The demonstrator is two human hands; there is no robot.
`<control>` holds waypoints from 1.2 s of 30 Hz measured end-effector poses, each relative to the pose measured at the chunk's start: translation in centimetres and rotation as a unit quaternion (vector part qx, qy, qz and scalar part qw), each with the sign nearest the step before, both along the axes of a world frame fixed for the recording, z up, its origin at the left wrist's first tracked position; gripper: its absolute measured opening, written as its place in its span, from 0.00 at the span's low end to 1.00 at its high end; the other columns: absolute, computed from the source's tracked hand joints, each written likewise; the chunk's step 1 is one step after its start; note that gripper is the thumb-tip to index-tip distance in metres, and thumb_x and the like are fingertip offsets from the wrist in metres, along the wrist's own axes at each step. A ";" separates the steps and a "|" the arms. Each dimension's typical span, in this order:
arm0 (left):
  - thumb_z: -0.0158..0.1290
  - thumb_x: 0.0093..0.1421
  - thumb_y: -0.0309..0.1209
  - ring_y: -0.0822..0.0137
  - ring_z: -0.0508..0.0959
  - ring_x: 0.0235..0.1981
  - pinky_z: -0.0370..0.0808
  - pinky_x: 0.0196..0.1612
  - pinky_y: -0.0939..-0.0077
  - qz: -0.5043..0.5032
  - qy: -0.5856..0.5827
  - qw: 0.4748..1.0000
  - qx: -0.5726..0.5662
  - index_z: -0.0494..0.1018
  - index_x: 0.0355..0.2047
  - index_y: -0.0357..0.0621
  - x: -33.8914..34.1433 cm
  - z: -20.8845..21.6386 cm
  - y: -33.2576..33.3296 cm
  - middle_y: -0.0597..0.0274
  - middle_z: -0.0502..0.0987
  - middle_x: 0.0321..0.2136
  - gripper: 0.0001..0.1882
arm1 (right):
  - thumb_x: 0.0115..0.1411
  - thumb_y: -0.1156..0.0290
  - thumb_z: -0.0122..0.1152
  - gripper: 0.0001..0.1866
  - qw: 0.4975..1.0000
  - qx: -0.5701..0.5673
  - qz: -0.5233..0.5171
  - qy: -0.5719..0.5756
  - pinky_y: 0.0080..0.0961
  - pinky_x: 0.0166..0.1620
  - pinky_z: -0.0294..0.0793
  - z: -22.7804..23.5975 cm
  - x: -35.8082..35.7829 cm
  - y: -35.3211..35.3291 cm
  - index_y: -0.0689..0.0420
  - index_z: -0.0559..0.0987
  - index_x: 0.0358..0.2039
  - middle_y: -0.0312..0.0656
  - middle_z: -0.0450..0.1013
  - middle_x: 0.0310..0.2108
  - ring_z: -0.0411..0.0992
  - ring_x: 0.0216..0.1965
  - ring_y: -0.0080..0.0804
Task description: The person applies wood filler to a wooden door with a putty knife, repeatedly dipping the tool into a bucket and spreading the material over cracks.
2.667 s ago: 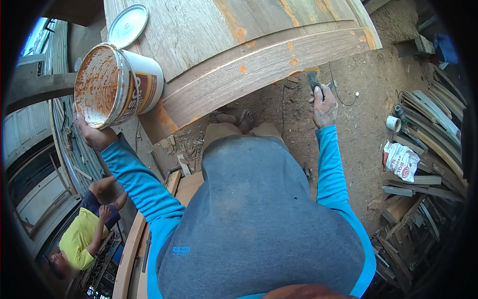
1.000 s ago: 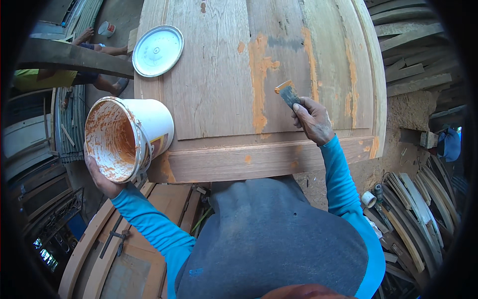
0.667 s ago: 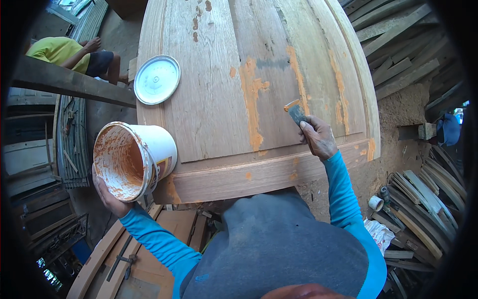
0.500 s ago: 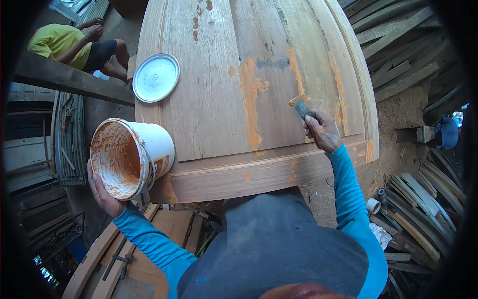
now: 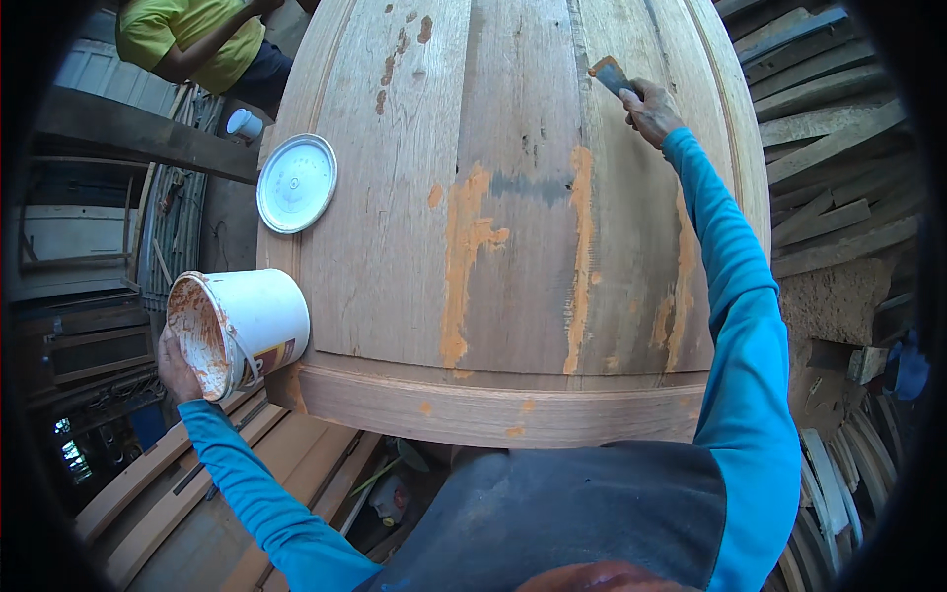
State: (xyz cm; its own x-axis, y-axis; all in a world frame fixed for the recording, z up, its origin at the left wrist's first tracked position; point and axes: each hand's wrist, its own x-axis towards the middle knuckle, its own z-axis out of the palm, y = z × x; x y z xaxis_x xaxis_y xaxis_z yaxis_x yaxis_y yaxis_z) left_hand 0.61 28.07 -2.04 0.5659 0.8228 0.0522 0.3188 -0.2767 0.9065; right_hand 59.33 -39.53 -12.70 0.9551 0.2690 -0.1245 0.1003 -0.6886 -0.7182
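Note:
My left hand (image 5: 178, 367) grips the rim of a white plastic bucket (image 5: 268, 308), tipped on its side at the near left corner of a wooden door (image 5: 395, 276). Orange-brown filler is smeared on the bucket's inner wall. At the far right part of the door, my right hand (image 5: 653, 113) is closed round a putty knife (image 5: 611, 75) with orange filler on its blade edge. The blade is by a seam between two boards; whether it touches the wood I cannot tell. Streaks of orange filler (image 5: 581, 247) run along the nearer seams.
A round white lid (image 5: 296, 184) lies on the door's left edge. Beyond it, a person in a yellow shirt (image 5: 202, 39) is near a small white bucket (image 5: 244, 123). Stacked planks (image 5: 838, 148) stand along the right. More wooden panels (image 5: 286, 464) lie below on the left.
My right hand has moved the putty knife away from me to the far part of the seam. A longer filler streak shows on that seam. My left hand still holds the tipped bucket.

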 end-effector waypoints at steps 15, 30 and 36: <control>0.48 0.75 0.42 0.70 0.79 0.48 0.76 0.54 0.74 0.129 0.101 0.986 0.036 0.73 0.59 0.33 -0.4 1.7 -1.8 0.58 0.80 0.50 0.25 | 0.72 0.60 0.47 0.20 0.944 -0.166 0.133 -0.251 0.46 0.60 0.72 -4.9 15.8 2.6 0.52 0.78 0.57 0.53 0.76 0.54 0.74 0.56 0.55; 0.49 0.75 0.41 0.70 0.78 0.51 0.74 0.57 0.74 0.130 0.105 0.985 0.045 0.71 0.62 0.31 -0.9 1.7 -1.7 0.57 0.78 0.54 0.25 | 0.72 0.71 0.54 0.21 0.781 -0.480 0.349 -0.196 0.43 0.60 0.75 3.5 11.4 4.6 0.49 0.75 0.64 0.52 0.77 0.55 0.76 0.56 0.52; 0.50 0.74 0.41 0.70 0.78 0.52 0.73 0.57 0.74 0.117 0.090 0.988 0.051 0.71 0.62 0.30 -0.5 1.2 -0.2 0.56 0.78 0.54 0.26 | 0.70 0.69 0.55 0.21 0.880 -0.355 0.263 -0.177 0.43 0.60 0.74 -0.1 19.1 6.9 0.48 0.76 0.63 0.50 0.76 0.57 0.76 0.56 0.51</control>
